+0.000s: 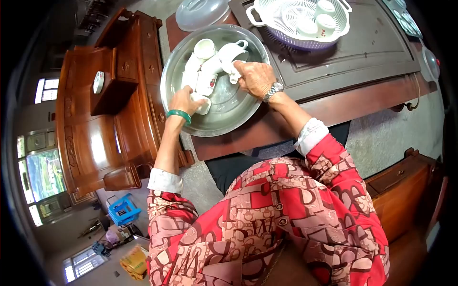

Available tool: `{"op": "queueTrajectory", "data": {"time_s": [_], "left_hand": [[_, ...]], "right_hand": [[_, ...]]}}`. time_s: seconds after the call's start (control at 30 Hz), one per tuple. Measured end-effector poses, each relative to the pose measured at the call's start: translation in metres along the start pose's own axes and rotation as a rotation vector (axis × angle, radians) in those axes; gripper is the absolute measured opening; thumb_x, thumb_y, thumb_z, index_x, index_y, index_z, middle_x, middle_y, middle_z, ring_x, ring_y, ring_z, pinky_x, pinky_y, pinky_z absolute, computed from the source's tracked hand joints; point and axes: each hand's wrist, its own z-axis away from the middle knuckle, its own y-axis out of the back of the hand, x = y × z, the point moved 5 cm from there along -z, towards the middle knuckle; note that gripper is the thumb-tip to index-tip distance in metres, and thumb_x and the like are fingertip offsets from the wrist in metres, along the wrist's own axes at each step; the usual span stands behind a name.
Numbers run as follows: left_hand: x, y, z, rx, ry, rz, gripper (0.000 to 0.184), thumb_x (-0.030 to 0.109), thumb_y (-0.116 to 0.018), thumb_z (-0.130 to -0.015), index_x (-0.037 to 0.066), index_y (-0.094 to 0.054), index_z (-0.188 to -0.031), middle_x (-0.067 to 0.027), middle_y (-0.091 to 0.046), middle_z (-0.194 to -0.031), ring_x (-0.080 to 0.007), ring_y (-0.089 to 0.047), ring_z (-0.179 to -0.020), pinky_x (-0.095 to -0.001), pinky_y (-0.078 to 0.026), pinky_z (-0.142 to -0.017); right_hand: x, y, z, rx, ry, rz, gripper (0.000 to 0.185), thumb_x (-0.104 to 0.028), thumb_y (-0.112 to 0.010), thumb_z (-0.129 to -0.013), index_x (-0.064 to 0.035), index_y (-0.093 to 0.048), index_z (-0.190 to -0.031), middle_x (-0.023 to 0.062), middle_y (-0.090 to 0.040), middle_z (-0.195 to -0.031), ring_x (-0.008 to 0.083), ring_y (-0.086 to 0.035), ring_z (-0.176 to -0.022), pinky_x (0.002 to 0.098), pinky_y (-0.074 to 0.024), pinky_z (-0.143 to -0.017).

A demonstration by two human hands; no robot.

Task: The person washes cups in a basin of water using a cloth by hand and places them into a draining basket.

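Note:
A wide metal basin [229,125] holds water and several white cups, among them a cup with a red print [206,83] and an upright cup [204,48]. A white teapot or handled cup [232,51] lies at the basin's upper right. My left hand [183,102], with a green bangle at its wrist, grips a small white cup [202,105] at the basin's lower left. My right hand [255,78], wearing a metal watch, pinches a white cloth [234,73] over the right part of the basin, below the teapot.
A white and purple colander [272,24] with several cups stands on the dark tea table [353,71]. Behind the basin lies a clear plastic lid [200,13]. A wooden bench [95,143] is at left, blue plastic stool [124,209] below it.

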Motion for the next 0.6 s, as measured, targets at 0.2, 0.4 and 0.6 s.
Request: {"op": "queueTrajectory", "data": {"time_s": [0.2, 0.4, 0.6], "left_hand": [[-0.004, -0.037, 0.014, -0.081, -0.036, -0.205, 0.065, 0.019, -0.075, -0.061, 0.012, -0.040, -0.115, -0.0218, -0.047, -0.107, -0.0386, -0.052, -0.098, -0.0448, -0.047, -0.077], [-0.001, -0.034, 0.009, 0.101, -0.147, -0.215, 0.052, 0.008, -0.071, -0.059, 0.011, -0.047, -0.105, -0.0200, -0.046, -0.102, -0.0381, -0.053, -0.093, -0.0444, -0.048, -0.075], [0.016, -0.031, 0.007, 0.028, -0.314, -0.337, 0.044, 0.019, -0.072, -0.057, 0.006, -0.054, -0.095, -0.0181, -0.055, -0.093, -0.0334, -0.057, -0.089, -0.0417, -0.048, -0.075]], "right_hand": [[0.001, -0.003, -0.001, -0.012, -0.002, 0.041, 0.018, -0.013, -0.059, -0.068, -0.0096, -0.055, -0.086, 0.0141, -0.061, -0.068, 0.0326, -0.061, -0.066, 0.0436, -0.0477, -0.057], [0.001, -0.001, 0.000, -0.017, -0.014, 0.028, 0.017, -0.013, -0.059, -0.070, -0.0106, -0.052, -0.085, 0.0130, -0.059, -0.065, 0.0329, -0.060, -0.064, 0.0442, -0.0460, -0.055], [0.000, 0.001, 0.000, -0.029, -0.029, 0.027, 0.018, -0.014, -0.059, -0.069, -0.0095, -0.057, -0.086, 0.0148, -0.061, -0.066, 0.0331, -0.061, -0.066, 0.0437, -0.0471, -0.057]]}}
